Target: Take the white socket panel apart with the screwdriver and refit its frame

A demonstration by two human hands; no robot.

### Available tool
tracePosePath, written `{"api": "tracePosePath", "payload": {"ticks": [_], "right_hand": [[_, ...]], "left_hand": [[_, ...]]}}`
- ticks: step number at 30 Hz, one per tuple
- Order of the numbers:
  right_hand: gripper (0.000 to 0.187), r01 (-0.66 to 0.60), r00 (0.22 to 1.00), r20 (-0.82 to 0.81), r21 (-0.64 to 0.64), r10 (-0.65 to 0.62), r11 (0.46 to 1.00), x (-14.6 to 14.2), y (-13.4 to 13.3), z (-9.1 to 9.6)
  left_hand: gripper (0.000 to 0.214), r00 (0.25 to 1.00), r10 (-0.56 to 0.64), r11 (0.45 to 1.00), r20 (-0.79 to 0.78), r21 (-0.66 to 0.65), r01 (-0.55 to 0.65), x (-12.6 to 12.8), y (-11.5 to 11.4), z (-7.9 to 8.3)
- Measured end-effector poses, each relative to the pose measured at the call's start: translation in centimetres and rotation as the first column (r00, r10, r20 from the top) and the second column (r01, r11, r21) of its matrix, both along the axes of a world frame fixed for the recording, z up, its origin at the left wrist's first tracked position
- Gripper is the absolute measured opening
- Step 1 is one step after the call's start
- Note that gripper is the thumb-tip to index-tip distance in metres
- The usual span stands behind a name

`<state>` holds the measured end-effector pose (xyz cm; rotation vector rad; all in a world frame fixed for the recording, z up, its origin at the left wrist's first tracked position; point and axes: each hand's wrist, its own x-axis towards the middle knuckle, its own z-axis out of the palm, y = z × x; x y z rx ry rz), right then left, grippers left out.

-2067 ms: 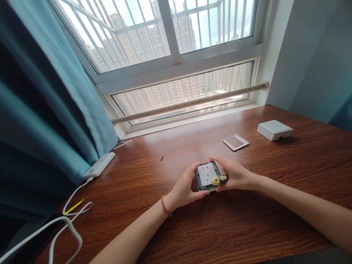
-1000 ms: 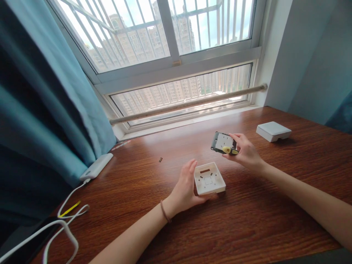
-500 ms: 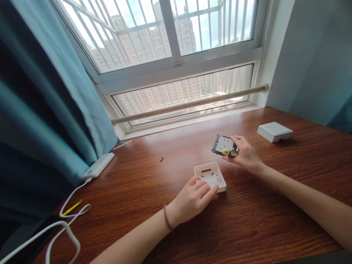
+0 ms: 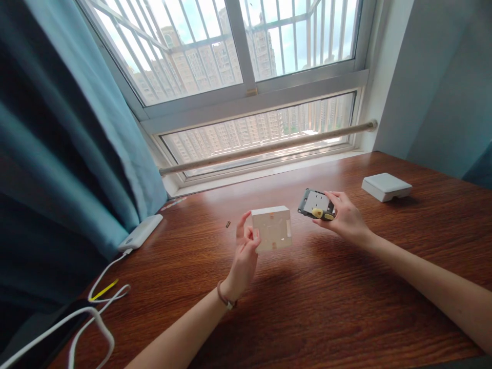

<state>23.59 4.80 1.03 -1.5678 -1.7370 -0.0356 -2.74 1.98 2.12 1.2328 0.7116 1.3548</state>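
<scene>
My left hand (image 4: 247,248) is closed on the left side of a white square wall-socket back box (image 4: 272,229), held up off the table and tilted so that its underside faces me. In my right hand (image 4: 346,215) is a socket faceplate module (image 4: 317,201) with a light front, a dark grey frame and yellow parts along its near edge. Fingers and thumb grip it by its right end. The two pieces are apart, the box to the left of the module. Two small screws (image 4: 228,224) seem to lie on the table left of the box.
A white square box (image 4: 386,185) sits at the right on the brown wooden table (image 4: 326,307). At the left are a white power bank (image 4: 141,231), white cables (image 4: 94,320), a yellow strip (image 4: 104,289) and a blue curtain (image 4: 96,128). A rail (image 4: 269,149) crosses the window behind.
My left hand has lifted the back box off the table, moved it left and turned it so the underside shows instead of the hollow. My right hand still holds the socket module.
</scene>
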Motion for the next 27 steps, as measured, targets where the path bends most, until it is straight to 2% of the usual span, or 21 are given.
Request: {"api": "tracePosePath", "payload": {"ticks": [4,7,10,17,21,27], "right_hand": [[0.076,-0.012,1.0,-0.012,-0.015,0.012,1.0,-0.1,-0.1,0.1],[0.075,-0.063,0.998,0.019,-0.013,0.063,0.998,-0.1,-0.1,0.1],[0.075,-0.174,0.981,0.086,-0.033,0.176,0.984,-0.4,-0.3,0.1],[0.078,-0.379,0.901,0.178,-0.123,0.396,0.917,-1.9,-2.3,0.5],[0.076,-0.421,0.886,0.163,-0.113,0.435,0.9,-2.3,-2.9,0.8],[0.078,-0.443,0.884,0.111,-0.113,0.454,0.889,-2.2,-2.7,0.8]], "left_hand": [[0.088,0.984,-0.14,0.984,0.112,-0.091,0.151,0.1,0.1,0.9],[0.09,0.959,-0.23,0.958,0.168,-0.134,0.254,0.2,-0.2,1.3],[0.088,0.933,-0.304,0.932,0.194,-0.145,0.333,0.3,-0.2,1.4],[0.098,0.944,-0.294,0.938,0.149,-0.147,0.315,0.4,0.1,0.4],[0.099,0.946,-0.311,0.937,0.092,-0.137,0.321,0.3,0.3,-0.1],[0.107,0.924,-0.382,0.898,-0.015,-0.245,0.367,-0.1,1.0,-1.2]]}}
